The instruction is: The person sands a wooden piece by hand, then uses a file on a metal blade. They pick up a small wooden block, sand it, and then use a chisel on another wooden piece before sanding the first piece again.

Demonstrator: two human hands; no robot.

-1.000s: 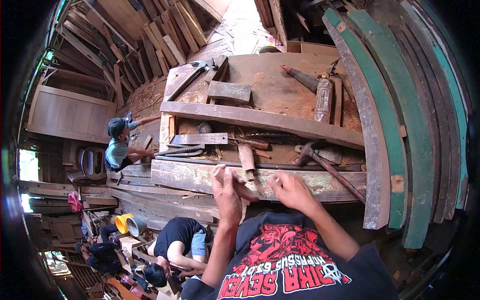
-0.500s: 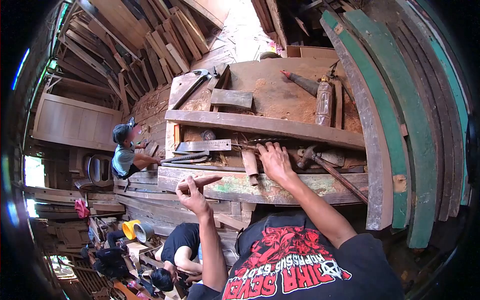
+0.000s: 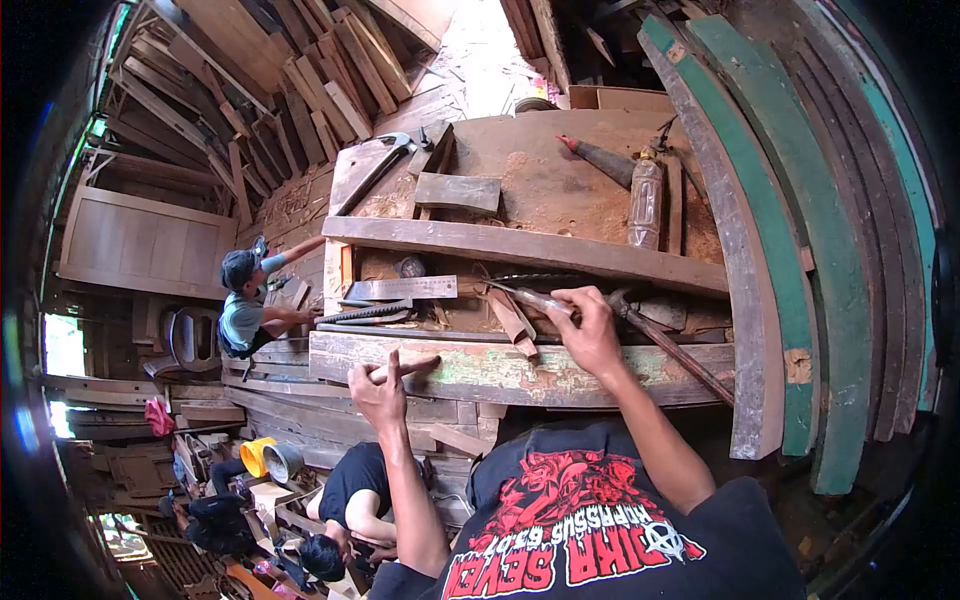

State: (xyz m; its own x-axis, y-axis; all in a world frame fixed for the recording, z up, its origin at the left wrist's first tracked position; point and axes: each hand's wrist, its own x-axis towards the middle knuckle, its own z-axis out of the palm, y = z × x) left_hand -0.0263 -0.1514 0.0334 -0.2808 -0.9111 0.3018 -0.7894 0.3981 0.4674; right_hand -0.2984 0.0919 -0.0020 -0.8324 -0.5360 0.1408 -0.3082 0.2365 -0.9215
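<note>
My left hand (image 3: pixel 377 396) is closed around a small tapered piece of wood (image 3: pixel 408 368), in front of the bench's worn front plank (image 3: pixel 470 372). Over the bench's tool trough, my right hand (image 3: pixel 592 335) grips a slim hand tool (image 3: pixel 540 299) with a pale handle and a thin metal end pointing left. Just below that metal end, a small wood block (image 3: pixel 512 322) leans across the trough's front edge. A hammer (image 3: pixel 655 335) lies to the right of my right hand, its handle slanting over the plank. Left of the block is a steel ruler (image 3: pixel 405 288).
On the bench top (image 3: pixel 540 150) are a claw hammer (image 3: pixel 375 172), a wood block (image 3: pixel 458 194), a plastic bottle (image 3: pixel 646 205) and sawdust. Long green boards (image 3: pixel 770 200) stand at the right. One person (image 3: pixel 245 300) is at the bench's left end; another (image 3: pixel 355 500) bends low nearby.
My right hand has risen from the trough with the slim tool in it, and the small block beside it has shifted. The person at the left has stretched an arm to the bench.
</note>
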